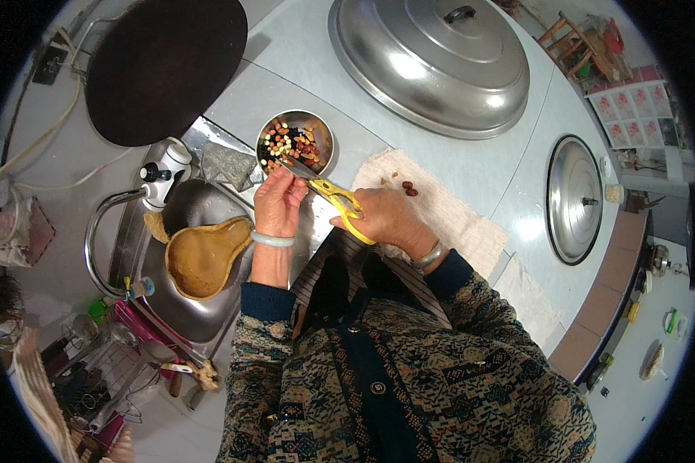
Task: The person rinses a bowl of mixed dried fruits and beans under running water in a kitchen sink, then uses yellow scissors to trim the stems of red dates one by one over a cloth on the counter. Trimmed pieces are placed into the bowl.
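Note:
My right hand [385, 219] grips the yellow handles of a pair of kitchen scissors [330, 191]. Their blades reach over the near rim of a stainless steel bowl [328, 128]. At the blade tips, the fingers of my left hand [279, 199] pinch a small reddish piece of food [288, 162], mostly hidden. Inside the bowl lie peanuts, pale seeds or beans, black beans and cut reddish-brown date pieces [309, 153]. Two whole red dates [409, 188] rest on a cream cloth [452, 223] beside my right hand, with small bits near them.
Left of the bowl, a steel sink [185, 324] holds a gourd ladle [200, 260] under a curved faucet [95, 231]. A grey scouring cloth [229, 165] lies at its rim. A large domed lid [428, 63], a dark round board [168, 69] and a smaller lidded pot [573, 199] stand around.

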The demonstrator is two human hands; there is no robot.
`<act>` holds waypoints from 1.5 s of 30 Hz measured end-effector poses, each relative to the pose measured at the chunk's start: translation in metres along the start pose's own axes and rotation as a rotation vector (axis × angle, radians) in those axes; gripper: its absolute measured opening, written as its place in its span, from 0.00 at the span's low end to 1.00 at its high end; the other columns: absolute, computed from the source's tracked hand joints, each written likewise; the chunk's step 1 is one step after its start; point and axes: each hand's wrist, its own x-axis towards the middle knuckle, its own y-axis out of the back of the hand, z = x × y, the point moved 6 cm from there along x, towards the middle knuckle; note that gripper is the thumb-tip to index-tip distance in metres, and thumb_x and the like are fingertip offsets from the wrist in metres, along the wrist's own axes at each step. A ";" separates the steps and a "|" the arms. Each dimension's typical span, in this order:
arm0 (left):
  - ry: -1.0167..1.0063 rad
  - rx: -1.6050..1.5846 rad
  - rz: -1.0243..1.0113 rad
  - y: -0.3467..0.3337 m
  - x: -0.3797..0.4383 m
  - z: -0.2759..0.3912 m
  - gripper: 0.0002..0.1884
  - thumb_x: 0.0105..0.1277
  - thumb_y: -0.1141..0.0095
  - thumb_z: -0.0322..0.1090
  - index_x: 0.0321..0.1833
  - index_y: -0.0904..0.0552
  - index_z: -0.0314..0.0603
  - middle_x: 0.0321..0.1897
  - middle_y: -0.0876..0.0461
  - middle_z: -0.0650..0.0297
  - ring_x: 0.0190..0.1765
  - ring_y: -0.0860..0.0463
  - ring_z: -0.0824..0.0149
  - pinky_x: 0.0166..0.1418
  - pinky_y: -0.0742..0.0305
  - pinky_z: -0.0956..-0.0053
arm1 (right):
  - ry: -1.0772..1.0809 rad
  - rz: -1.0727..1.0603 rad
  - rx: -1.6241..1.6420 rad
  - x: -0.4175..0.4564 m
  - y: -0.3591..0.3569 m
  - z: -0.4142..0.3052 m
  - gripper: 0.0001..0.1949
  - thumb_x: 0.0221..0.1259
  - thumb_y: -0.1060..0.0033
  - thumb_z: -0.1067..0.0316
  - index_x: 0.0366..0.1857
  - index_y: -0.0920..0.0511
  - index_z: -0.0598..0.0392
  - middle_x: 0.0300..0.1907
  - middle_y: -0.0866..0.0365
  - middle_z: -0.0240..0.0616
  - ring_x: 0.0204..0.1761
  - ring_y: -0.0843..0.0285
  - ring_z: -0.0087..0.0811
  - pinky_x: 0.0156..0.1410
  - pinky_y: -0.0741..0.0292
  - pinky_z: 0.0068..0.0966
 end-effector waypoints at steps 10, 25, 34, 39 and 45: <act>0.080 -0.024 -0.112 0.002 0.005 0.004 0.02 0.71 0.45 0.23 0.42 0.20 0.34 0.31 0.17 0.59 0.32 0.19 0.68 0.36 0.22 0.77 | -0.048 -0.073 -0.020 0.002 0.003 -0.001 0.34 0.57 0.41 0.30 0.28 0.17 0.62 0.21 0.19 0.50 0.26 0.17 0.51 0.32 0.24 0.41; 0.167 -0.128 -0.091 0.000 0.005 -0.003 0.03 0.71 0.44 0.24 0.43 0.19 0.32 0.33 0.18 0.57 0.34 0.20 0.67 0.38 0.22 0.78 | 0.104 0.039 -0.133 -0.004 -0.004 -0.001 0.32 0.60 0.41 0.34 0.26 0.18 0.63 0.19 0.21 0.50 0.22 0.19 0.50 0.28 0.26 0.41; 0.030 0.006 0.013 0.005 0.005 0.007 0.06 0.70 0.45 0.21 0.47 0.19 0.32 0.37 0.15 0.53 0.36 0.15 0.64 0.39 0.16 0.76 | -0.182 -0.161 0.246 -0.002 -0.013 0.012 0.37 0.57 0.41 0.29 0.22 0.21 0.65 0.19 0.22 0.55 0.26 0.20 0.54 0.34 0.26 0.44; -0.026 0.027 0.030 -0.003 0.003 0.016 0.10 0.70 0.47 0.20 0.52 0.19 0.33 0.39 0.16 0.54 0.37 0.16 0.66 0.39 0.17 0.77 | -0.205 -0.204 0.279 -0.004 -0.014 0.015 0.37 0.58 0.41 0.28 0.22 0.20 0.64 0.20 0.22 0.55 0.26 0.20 0.54 0.33 0.27 0.43; -0.064 0.091 -0.040 -0.013 0.000 0.022 0.11 0.70 0.48 0.19 0.52 0.18 0.33 0.40 0.16 0.55 0.38 0.15 0.66 0.41 0.16 0.78 | -0.236 -0.250 0.247 -0.004 -0.005 0.010 0.38 0.57 0.43 0.27 0.22 0.20 0.63 0.20 0.22 0.54 0.26 0.20 0.53 0.33 0.27 0.43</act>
